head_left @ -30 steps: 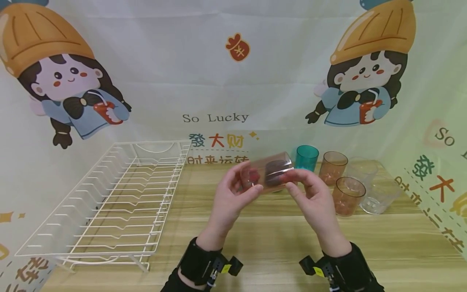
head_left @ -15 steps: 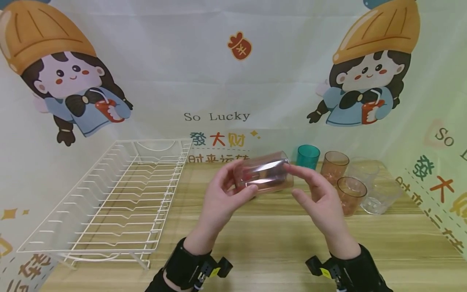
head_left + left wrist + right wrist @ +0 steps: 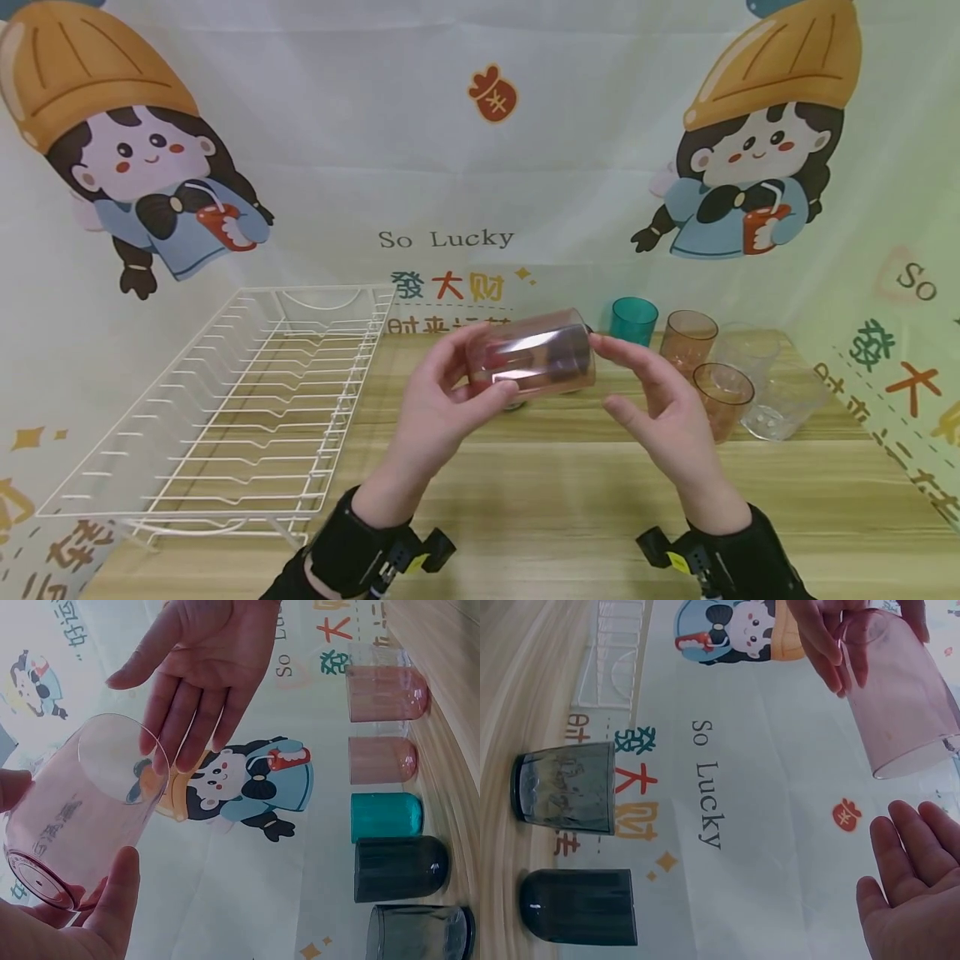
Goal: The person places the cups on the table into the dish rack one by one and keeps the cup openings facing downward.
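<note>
Tipped on its side above the table is a see-through pink cup (image 3: 536,354). My left hand (image 3: 442,408) grips its base end, thumb in front and fingers behind, with the rim pointing right. My right hand (image 3: 667,421) is beside that rim, index fingertip right at its edge and thumb apart from it. In the right wrist view, the fingers of the right hand (image 3: 919,892) are extended and show a gap to the cup (image 3: 900,690). The left wrist view shows the round base of the cup (image 3: 90,802) near the left fingers.
A white wire dish rack (image 3: 225,433) stands on the left of the wooden table (image 3: 540,517). At the back right are a teal cup (image 3: 634,321), two amber cups and clear ones. A dark cup (image 3: 581,907) and a grey cup (image 3: 570,787) are mostly hidden in the head view.
The right hand's thumb and fingers have come off the rim end of the cup and spread apart. My left hand has shifted left, carrying the cup slightly left.
</note>
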The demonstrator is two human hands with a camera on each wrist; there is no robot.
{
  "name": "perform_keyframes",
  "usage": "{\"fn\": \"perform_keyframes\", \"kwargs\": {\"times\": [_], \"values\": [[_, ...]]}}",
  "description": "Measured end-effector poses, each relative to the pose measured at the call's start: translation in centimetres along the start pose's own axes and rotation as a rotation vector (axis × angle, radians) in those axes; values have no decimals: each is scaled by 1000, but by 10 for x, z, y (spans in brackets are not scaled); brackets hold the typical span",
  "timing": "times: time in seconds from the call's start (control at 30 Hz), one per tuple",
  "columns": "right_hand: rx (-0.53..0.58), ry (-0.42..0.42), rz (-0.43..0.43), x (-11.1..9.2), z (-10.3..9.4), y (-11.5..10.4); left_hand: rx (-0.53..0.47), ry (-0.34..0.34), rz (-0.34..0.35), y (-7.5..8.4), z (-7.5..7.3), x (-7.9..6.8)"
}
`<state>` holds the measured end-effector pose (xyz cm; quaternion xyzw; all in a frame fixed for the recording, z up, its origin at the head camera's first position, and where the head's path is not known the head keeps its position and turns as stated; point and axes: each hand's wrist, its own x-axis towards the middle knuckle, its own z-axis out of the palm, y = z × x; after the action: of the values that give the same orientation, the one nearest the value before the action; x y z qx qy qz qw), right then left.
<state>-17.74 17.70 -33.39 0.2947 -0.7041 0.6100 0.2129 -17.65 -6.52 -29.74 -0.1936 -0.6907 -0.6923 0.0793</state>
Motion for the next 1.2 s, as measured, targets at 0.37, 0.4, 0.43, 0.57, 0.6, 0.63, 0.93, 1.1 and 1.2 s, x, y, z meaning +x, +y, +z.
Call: {"fn": "perform_keyframes", "kwargs": {"times": [0.37, 0.4, 0.43, 0.57, 0.6, 0.63, 0.93, 1.1, 1.2], "values": [[-14, -42, -14, -1, -5, -2, 97, -17, 27, 14, -18, -1], [-18, -44, -12, -1, -6, -2, 101, -18, 32, 16, -19, 0], [-22, -42, -7, -1, -6, -2, 106, -18, 34, 18, -21, 0], [-40, -36, 6, -1, -7, -3, 153, -15, 39, 25, -27, 1], [-37, -34, 0, -1, -7, -2, 168, -15, 40, 26, -28, 1], [-40, -35, -2, -1, -7, -2, 184, -13, 37, 28, -30, 1], [-56, -43, 7, -1, -10, 2, 258, 2, 46, 38, -44, 3], [-70, -35, 10, -1, -11, 5, 305, 17, 21, 45, -55, 5], [-73, -34, 4, -1, -13, 6, 324, 29, -4, 48, -63, 6]]}}
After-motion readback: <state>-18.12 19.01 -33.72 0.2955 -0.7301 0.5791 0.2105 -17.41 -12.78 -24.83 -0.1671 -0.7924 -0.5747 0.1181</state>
